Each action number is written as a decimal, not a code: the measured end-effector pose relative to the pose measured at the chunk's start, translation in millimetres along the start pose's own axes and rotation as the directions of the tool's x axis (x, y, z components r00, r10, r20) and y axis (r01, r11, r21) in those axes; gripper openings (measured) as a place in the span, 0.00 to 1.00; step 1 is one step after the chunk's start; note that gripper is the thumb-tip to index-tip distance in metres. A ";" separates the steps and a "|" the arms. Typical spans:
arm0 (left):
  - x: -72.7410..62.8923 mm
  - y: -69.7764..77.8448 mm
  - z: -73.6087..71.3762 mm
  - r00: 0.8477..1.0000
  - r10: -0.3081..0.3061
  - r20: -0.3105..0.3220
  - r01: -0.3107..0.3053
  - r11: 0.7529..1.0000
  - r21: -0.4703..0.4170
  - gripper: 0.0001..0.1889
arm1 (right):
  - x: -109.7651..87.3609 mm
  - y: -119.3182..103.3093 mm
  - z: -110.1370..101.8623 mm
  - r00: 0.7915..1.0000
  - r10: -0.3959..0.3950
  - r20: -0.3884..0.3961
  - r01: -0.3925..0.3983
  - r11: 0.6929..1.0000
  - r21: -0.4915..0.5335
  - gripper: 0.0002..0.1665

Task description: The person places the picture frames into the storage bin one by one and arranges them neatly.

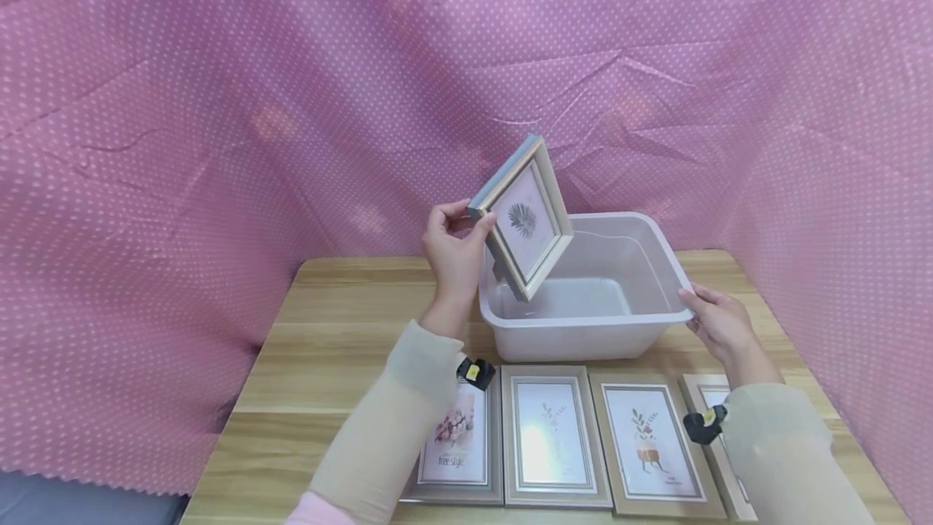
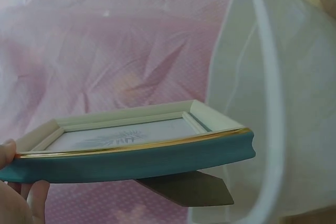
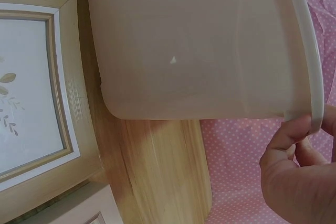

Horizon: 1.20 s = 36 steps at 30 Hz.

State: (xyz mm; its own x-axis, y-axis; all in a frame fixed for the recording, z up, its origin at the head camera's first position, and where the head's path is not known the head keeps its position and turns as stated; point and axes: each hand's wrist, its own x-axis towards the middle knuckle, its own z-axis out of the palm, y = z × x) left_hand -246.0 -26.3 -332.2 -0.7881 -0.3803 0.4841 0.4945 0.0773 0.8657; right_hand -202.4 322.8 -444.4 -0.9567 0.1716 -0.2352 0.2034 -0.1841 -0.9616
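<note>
My left hand [image 1: 457, 253] pinches a picture frame [image 1: 523, 221] by its left side, thumb on the front and fingers behind. The frame is tilted over the left part of a pale plastic bin [image 1: 568, 343] and shows a leaf print. In the left wrist view the picture frame [image 2: 126, 163] has a blue-green side with a gold edge, and its stand flap [image 2: 189, 188] hangs out at the back. My right hand [image 1: 722, 322] grips the bin's rim at the front right corner; in the right wrist view its fingers [image 3: 289, 137] curl under the rim.
On the wooden table [image 1: 328, 347], several picture frames lie face up in a row before the bin: one with pink flowers [image 1: 455, 436], one with glare [image 1: 554, 436], one with a potted plant [image 1: 645, 444], another [image 1: 717, 428] partly under my right arm. A pink dotted cloth [image 1: 364, 104] hangs behind.
</note>
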 end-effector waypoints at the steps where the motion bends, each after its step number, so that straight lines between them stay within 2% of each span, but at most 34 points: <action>1: -1.9 -3.2 -0.2 1.000 -0.006 -0.005 0.006 1.000 0.000 0.18 | 0.2 -0.3 0.2 1.000 0.000 0.000 0.000 1.000 0.001 0.45; 12: -25.5 -34.4 -1.4 0.996 -0.057 -0.061 0.058 0.998 0.018 0.19 | 2.1 -1.6 1.1 1.000 0.011 -0.003 -0.011 1.000 -0.013 0.44; 17: -35.0 -42.4 0.3 0.992 -0.083 -0.094 0.088 0.995 0.048 0.18 | 4.4 -1.6 0.5 0.999 0.032 -0.003 -0.032 0.999 -0.002 0.43; 29: -53.1 -59.9 1.5 0.982 -0.148 -0.118 0.157 0.985 0.072 0.17 | 7.7 -3.0 0.4 0.999 0.049 0.011 -0.049 0.999 0.010 0.42; 33: -59.2 -65.6 2.4 0.980 -0.149 -0.131 0.160 0.983 0.084 0.17 | 8.6 -3.3 1.2 0.999 0.049 0.012 -0.049 0.999 0.021 0.43; 36: -63.4 -71.0 2.1 0.983 -0.120 -0.136 0.135 0.985 0.108 0.17 | 9.3 -3.4 1.1 0.999 0.053 0.010 -0.053 0.998 0.040 0.44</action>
State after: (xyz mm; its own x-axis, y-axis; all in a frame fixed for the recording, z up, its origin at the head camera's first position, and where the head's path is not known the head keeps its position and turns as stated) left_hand -231.9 -5.7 -424.1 -0.7841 -0.5090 0.3550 0.3409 0.1248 0.9318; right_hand -212.2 323.9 -443.1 -0.9468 0.1516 -0.2839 0.2453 -0.2314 -0.9414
